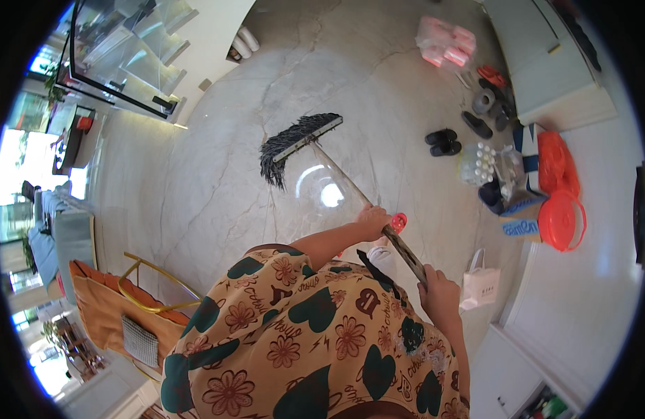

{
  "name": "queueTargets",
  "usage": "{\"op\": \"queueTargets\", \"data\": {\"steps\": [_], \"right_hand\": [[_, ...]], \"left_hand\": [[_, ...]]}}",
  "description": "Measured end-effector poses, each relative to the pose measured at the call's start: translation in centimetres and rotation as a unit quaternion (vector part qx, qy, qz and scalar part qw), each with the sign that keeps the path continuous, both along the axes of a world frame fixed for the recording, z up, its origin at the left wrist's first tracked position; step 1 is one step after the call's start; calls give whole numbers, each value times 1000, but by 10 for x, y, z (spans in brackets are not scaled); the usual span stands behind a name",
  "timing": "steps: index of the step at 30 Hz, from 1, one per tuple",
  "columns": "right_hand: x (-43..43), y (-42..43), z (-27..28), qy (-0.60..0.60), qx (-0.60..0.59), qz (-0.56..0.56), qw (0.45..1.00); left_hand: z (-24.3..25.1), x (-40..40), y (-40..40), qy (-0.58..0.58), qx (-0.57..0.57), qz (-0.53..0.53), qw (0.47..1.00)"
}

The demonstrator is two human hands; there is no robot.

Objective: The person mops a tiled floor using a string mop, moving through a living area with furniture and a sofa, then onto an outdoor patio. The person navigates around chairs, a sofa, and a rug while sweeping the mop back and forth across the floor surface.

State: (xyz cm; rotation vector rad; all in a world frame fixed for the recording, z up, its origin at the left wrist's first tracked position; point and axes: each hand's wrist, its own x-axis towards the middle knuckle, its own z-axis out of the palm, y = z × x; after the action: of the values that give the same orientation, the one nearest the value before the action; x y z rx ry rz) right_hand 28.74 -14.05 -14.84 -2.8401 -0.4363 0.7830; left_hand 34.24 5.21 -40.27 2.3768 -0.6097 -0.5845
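Both my hands grip the wooden handle of a mop. My left hand is closed around the middle of the handle, near a red slipper on my foot. Lower right, my right hand holds the handle's end. The handle slants up and left to a wide mop head of dark grey strands under a metal clamp bar. Its strands lie spread on the glossy, veined grey floor, ahead of me.
On the right are black slippers, bagged bottles, a red lidded bucket and a pale paper bag. A pink plastic-wrapped pack lies at the upper right. An orange armchair stands left; glass-railed stairs rise upper left.
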Motion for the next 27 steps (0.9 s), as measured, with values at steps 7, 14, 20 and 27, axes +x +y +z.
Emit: {"op": "queueTargets", "data": {"steps": [7, 14, 20, 27], "right_hand": [[33, -36, -44, -63, 0, 120, 991], [183, 9, -41, -57, 16, 232, 971], [199, 41, -35, -81, 30, 297, 951], [229, 81, -45, -119, 90, 332, 932]], "left_hand": [[-23, 5, -6, -7, -6, 46, 999], [-8, 96, 27, -11, -21, 235, 972], [4, 98, 48, -54, -42, 352, 933], [7, 110, 92, -68, -7, 410, 910]]}}
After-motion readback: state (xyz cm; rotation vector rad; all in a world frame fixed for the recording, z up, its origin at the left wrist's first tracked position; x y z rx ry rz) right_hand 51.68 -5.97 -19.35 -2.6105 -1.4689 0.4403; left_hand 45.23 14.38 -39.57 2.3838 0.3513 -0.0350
